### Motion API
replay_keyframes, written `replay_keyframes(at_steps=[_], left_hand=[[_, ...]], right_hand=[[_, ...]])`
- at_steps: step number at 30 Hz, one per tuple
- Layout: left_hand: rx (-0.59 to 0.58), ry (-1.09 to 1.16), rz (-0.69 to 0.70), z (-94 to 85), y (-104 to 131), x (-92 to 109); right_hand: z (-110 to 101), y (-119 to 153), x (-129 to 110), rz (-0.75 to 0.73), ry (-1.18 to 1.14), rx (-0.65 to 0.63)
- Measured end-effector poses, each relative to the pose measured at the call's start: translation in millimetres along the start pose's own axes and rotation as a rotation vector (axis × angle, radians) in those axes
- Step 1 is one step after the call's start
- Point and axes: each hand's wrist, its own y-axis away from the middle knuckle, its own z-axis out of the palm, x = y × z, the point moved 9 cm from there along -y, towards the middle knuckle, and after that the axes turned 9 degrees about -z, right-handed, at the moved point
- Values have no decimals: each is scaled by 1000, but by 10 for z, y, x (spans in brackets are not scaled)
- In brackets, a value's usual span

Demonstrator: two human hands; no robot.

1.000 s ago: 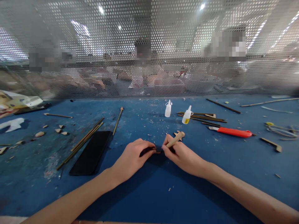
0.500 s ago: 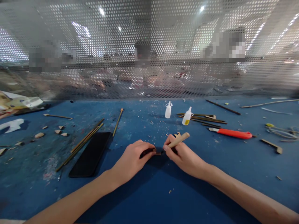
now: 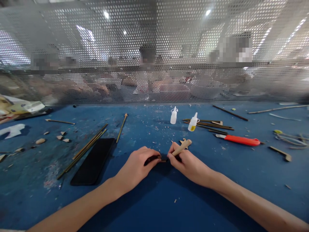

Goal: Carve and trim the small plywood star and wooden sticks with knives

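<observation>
My left hand (image 3: 139,163) is closed in a pinch on a small thin brown wooden piece (image 3: 163,161), whose end sticks out to the right of the fingertips. My right hand (image 3: 188,165) grips a tool with a pale round wooden handle (image 3: 182,146), held like a pen and slanting up to the right. Its dark working tip, hardly visible, is at or very near the end of the wooden piece. Just behind the right hand lie small wood scraps (image 3: 185,141). Both hands are low over the blue tabletop (image 3: 154,206).
A black phone (image 3: 93,162) and thin sticks (image 3: 82,151) lie left. Two white dropper bottles (image 3: 173,116) stand ahead, beside more sticks (image 3: 210,124). A red-handled cutter (image 3: 242,140) lies right, blade bare. A perforated metal screen (image 3: 154,87) borders the table's back; people are behind it.
The tool's handle has tipped lower and slightly left as my right hand shifted a little towards the left hand. My left hand has stayed nearly still.
</observation>
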Motion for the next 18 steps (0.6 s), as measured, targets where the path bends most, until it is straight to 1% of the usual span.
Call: replay_keyframes(at_steps=[8,11,15,18], left_hand=[[1,-3,-8,-8,22,6],[4,-1,-2,-7,18,19],[-2,-9,-4,-2,4,26],[-3,-1,-5,-5,5,25]], right_hand=[[36,1,5,-25,21,-10],[8,12,6,-15,24,16],[13,18,-22,-24,14,-12],[-10,13,-33,-40,-4,11]])
